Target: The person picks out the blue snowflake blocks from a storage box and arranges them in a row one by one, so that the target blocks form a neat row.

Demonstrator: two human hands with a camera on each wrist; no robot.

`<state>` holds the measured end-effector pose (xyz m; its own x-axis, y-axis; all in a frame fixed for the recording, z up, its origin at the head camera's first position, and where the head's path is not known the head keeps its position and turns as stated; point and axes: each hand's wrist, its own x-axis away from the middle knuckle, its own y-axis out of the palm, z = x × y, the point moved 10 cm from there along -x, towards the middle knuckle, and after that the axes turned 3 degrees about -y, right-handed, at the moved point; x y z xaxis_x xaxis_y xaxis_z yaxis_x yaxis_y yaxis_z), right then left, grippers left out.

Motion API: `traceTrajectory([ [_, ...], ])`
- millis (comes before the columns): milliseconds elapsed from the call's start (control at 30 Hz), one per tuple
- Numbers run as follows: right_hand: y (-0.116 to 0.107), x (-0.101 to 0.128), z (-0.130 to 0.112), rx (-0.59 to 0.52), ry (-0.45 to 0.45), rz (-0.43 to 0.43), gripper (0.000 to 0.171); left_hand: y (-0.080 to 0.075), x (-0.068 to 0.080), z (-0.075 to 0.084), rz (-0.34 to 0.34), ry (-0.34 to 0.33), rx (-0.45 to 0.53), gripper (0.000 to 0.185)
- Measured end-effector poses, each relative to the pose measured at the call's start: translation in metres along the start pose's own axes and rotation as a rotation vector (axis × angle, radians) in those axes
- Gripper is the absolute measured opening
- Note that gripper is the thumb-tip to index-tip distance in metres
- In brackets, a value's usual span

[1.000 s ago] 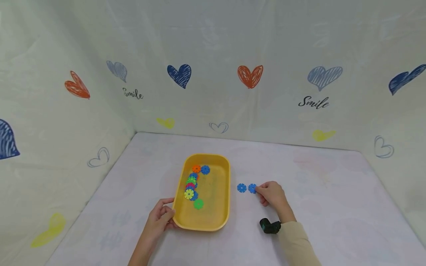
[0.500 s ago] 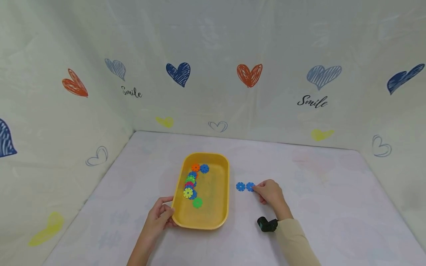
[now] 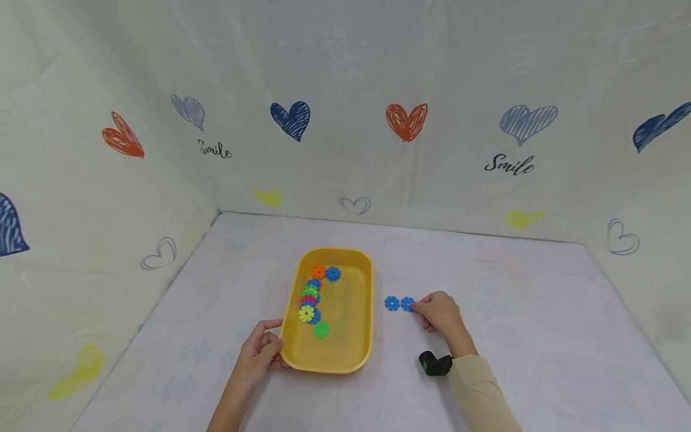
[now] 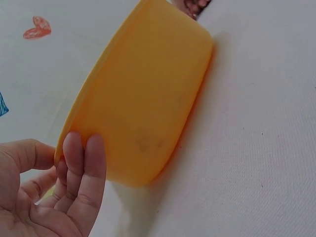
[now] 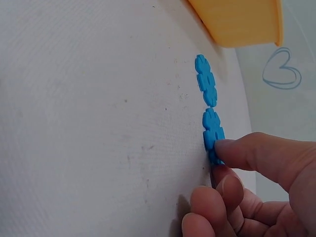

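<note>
Item: small blue notched plastic disc [image 3: 407,304], flat on the white tablecloth [image 3: 529,336], just right of a second blue disc [image 3: 391,303], both beside the yellow plastic tray [image 3: 361,342]. My right hand [image 3: 441,314] pinches its near edge with thumb and fingertip [image 5: 232,148]. My left hand [image 3: 261,354] grips the tray's near corner. I judge the disc light, stiff, thin, a little slippery; best lifted by the rim, between notches.

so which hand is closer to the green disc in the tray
Left. The left hand grips the yellow tray's near-left corner, just left of the green disc. The right hand is outside the tray on the right, fingertips on a blue disc on the table.
</note>
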<state>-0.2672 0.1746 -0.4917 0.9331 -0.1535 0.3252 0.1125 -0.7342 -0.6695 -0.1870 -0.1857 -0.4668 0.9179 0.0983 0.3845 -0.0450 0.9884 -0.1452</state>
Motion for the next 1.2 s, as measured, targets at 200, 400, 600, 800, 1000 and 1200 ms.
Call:
traceTrajectory([
  [200, 0.0, 0.001, 0.0, 0.011, 0.002, -0.003, 0.023, 0.0, 0.001, 0.0, 0.001, -0.002, 0.004, 0.037],
  [400, 0.002, 0.0, 0.0, -0.023, -0.003, -0.029, 0.023, 0.0, 0.002, 0.001, -0.008, 0.002, 0.02, 0.037],
  [600, 0.003, -0.001, 0.001, -0.134, -0.027, -0.071, 0.024, 0.0, 0.001, 0.002, -0.007, 0.016, 0.015, 0.037],
  [800, -0.006, 0.004, -0.006, -0.248, -0.045, -0.064, 0.026, 0.0, 0.001, 0.001, -0.004, 0.014, 0.011, 0.037],
  [1000, -0.018, 0.01, -0.037, -0.291, -0.177, -0.033, 0.028, -0.001, 0.001, 0.003, 0.005, 0.019, 0.002, 0.036],
  [1200, -0.012, 0.011, -0.067, -0.324, -0.336, -0.047, 0.033, -0.001, 0.001, 0.002, 0.006, 0.013, 0.003, 0.036],
])
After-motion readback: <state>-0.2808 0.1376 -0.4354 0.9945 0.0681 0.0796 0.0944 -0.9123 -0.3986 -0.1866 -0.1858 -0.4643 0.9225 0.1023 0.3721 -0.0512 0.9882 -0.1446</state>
